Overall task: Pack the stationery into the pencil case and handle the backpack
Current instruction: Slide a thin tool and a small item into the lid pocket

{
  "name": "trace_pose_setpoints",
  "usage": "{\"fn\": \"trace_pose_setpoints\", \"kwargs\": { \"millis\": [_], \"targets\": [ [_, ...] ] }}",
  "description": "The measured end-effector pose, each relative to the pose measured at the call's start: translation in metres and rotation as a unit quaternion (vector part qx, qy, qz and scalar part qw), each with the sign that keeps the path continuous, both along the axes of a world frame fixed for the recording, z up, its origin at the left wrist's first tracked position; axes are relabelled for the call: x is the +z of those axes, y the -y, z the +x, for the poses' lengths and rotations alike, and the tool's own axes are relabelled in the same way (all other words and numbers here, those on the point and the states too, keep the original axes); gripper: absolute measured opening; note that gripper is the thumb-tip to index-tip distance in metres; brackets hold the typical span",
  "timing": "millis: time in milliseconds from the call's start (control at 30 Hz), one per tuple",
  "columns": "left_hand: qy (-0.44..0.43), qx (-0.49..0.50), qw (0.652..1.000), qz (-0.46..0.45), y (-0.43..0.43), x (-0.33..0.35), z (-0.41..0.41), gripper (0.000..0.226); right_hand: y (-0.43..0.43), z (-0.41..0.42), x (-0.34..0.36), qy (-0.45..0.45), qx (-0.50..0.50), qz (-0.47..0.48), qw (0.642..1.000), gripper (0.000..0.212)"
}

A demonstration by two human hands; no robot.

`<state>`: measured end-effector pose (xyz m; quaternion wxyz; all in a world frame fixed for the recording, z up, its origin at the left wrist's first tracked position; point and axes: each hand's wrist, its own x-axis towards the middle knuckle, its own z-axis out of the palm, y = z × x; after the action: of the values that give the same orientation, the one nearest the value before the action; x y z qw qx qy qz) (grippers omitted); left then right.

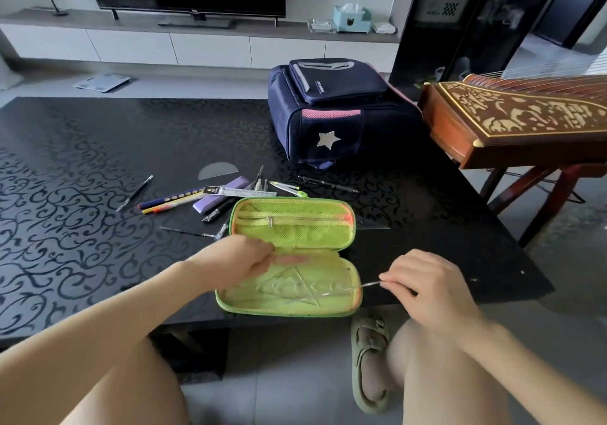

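A green pencil case (295,227) lies open near the front edge of the black table (82,178). A clear triangle ruler (295,288) lies in its near half. My left hand (239,258) rests on the case's hinge side, fingers pinched at the ruler's edge. My right hand (423,285) pinches the ruler's thin right tip, just outside the case. Behind the case lie loose pens and pencils (174,199), a purple eraser box (220,194), a boxed ruler (239,191) and a clear protractor (218,170). The navy backpack (335,112) lies closed at the back right.
A wooden zither (525,119) on a stand is close to the table's right side. My knees and a green slipper (369,359) are below the table's front edge. A TV unit (197,40) runs along the far wall.
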<state>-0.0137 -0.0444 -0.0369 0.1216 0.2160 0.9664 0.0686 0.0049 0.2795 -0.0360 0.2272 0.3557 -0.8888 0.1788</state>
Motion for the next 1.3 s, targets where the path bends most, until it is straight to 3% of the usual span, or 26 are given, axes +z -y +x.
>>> {"fn": "trace_pose_setpoints", "kwargs": {
  "millis": [33, 133, 333, 567, 767, 967, 1067, 1200, 1300],
  "targets": [
    [-0.004, 0.032, 0.999, 0.028, 0.001, 0.002, -0.004, 0.021, 0.005, 0.001, -0.004, -0.030, -0.002, 0.031, 0.999, 0.005],
    [-0.022, 0.054, 0.996, 0.067, 0.001, 0.005, -0.013, 0.025, 0.028, 0.000, -0.017, -0.069, -0.007, 0.106, 0.992, 0.023],
    [-0.032, 0.057, 0.995, 0.071, 0.003, 0.007, -0.014, 0.028, 0.049, -0.001, -0.029, -0.041, 0.058, 0.169, 0.983, 0.029],
    [-0.015, 0.073, 0.989, 0.124, 0.006, -0.002, -0.013, 0.029, 0.043, 0.007, -0.023, -0.117, 0.052, 0.115, 0.985, 0.023],
    [-0.003, 0.076, 0.988, 0.134, 0.007, 0.000, -0.014, 0.037, 0.037, 0.003, -0.022, -0.129, 0.022, 0.079, 0.988, 0.020],
    [0.002, 0.062, 0.990, 0.128, -0.001, 0.005, -0.017, 0.033, 0.072, -0.011, -0.047, -0.163, 0.033, 0.132, 0.977, 0.019],
    [0.005, 0.057, 0.990, 0.128, 0.002, 0.006, -0.015, 0.032, 0.080, -0.021, -0.057, -0.141, 0.000, 0.161, 0.977, 0.018],
    [0.017, 0.052, 0.989, 0.137, 0.008, 0.004, -0.013, 0.039, 0.078, -0.019, -0.061, -0.033, 0.031, 0.208, 0.977, 0.012],
    [0.040, 0.057, 0.988, 0.141, 0.010, 0.002, -0.014, 0.039, 0.071, -0.019, -0.042, -0.002, 0.015, 0.076, 0.997, 0.012]
  ]
}}
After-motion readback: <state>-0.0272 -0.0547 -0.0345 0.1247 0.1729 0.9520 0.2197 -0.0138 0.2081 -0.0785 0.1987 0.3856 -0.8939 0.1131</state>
